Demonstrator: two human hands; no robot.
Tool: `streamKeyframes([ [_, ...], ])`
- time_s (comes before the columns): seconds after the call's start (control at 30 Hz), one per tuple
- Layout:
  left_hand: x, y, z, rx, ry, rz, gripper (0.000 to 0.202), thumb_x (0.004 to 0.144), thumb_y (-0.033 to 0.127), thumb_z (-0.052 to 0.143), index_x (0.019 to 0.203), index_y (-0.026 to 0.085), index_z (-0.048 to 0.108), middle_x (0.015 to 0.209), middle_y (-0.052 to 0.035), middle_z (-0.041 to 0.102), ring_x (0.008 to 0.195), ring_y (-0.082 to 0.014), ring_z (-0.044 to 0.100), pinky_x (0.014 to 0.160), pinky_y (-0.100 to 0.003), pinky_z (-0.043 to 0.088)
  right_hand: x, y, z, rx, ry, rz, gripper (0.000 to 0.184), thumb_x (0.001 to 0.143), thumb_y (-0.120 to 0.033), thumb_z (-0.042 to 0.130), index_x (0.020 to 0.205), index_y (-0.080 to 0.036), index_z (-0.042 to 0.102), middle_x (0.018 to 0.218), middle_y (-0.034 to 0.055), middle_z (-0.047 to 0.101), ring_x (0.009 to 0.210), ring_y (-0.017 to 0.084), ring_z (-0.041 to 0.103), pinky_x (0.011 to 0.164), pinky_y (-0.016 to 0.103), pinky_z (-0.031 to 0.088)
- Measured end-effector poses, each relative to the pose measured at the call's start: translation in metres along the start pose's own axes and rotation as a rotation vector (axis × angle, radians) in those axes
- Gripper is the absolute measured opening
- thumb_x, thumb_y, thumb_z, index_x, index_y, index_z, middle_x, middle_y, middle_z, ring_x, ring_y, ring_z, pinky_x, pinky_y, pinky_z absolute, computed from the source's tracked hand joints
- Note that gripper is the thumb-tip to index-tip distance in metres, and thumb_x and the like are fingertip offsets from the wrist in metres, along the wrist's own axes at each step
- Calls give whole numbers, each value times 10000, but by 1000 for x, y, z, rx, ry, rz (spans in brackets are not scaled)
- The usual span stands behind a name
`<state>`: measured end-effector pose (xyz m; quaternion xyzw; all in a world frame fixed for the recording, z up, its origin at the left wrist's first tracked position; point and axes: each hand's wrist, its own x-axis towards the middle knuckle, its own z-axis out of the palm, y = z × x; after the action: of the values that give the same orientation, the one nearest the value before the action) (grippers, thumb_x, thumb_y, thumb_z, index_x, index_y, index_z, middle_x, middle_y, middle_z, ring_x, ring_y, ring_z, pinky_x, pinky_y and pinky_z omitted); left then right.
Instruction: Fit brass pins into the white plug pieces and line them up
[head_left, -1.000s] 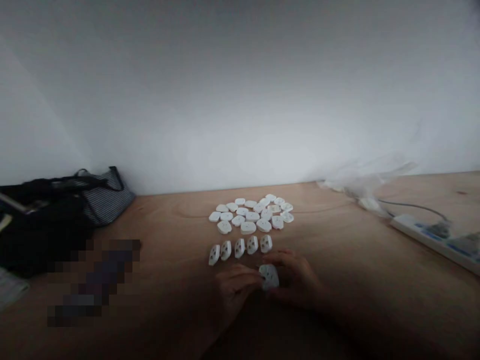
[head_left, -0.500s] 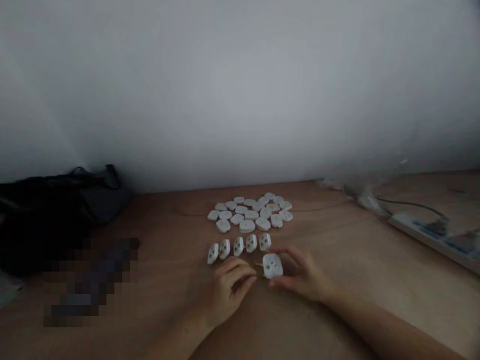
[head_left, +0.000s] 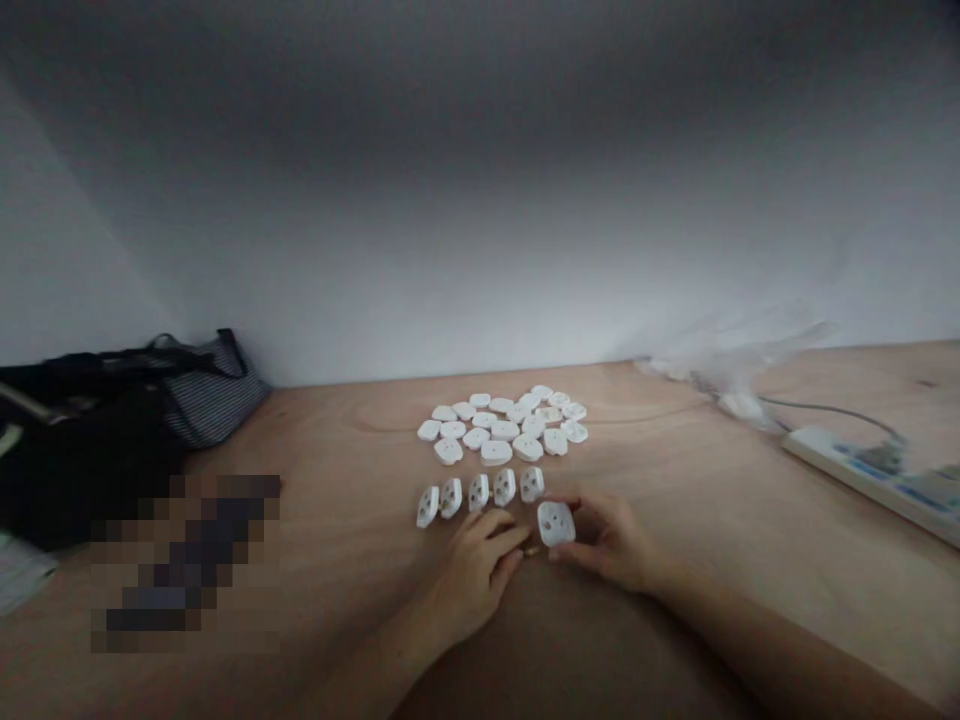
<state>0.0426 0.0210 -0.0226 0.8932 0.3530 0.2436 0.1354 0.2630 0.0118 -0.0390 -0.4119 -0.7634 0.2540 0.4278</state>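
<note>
The white plastic socket covers (head_left: 556, 523) look smooth and faintly glossy. The pale brown wooden tabletop (head_left: 345, 440) is smooth, with visible grain and a soft sheen. The grey striped cloth bag (head_left: 214, 405) looks woven and matt, the long white plastic power strip (head_left: 832, 465) smooth, and the crumpled clear plastic film (head_left: 739, 355) thin and shiny.

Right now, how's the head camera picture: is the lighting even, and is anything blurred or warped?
Head view: dim and uneven, darkest along the top edge; the wooden table bows from wide-angle warping; the left hand and right hand sit in shade, and the white plastic socket cover looks soft-edged; a pixelated block obscures the left side.
</note>
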Motion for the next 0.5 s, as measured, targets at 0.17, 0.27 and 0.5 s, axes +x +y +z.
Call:
streamKeyframes([
  [0.17,-5,-11,-1,-34,69,-48,138,830,141,528,780,170,654,804,-38,629,777,-181,588,704,-288,475,0,0,4,75,7,11,489,666,-293,745,1113,-226,560,1051,54,641,950,225,606,825,355,499],
  [0.27,-6,-12,-2,-19,112,-48,132,819,132,534,716,170,606,742,-22,618,738,-176,585,667,-272,466,-2,1,10,213,-12,69,514,657,-294,754,1124,-227,550,1029,46,648,917,216,622,790,338,519],
  [0.5,-6,-5,-5,-123,317,-11,83,858,192,526,804,183,589,744,-5,640,686,-140,610,638,-226,478,-4,-4,23,399,-70,125,616,547,-298,824,1094,-208,554,927,33,663,831,209,641,723,324,542],
])
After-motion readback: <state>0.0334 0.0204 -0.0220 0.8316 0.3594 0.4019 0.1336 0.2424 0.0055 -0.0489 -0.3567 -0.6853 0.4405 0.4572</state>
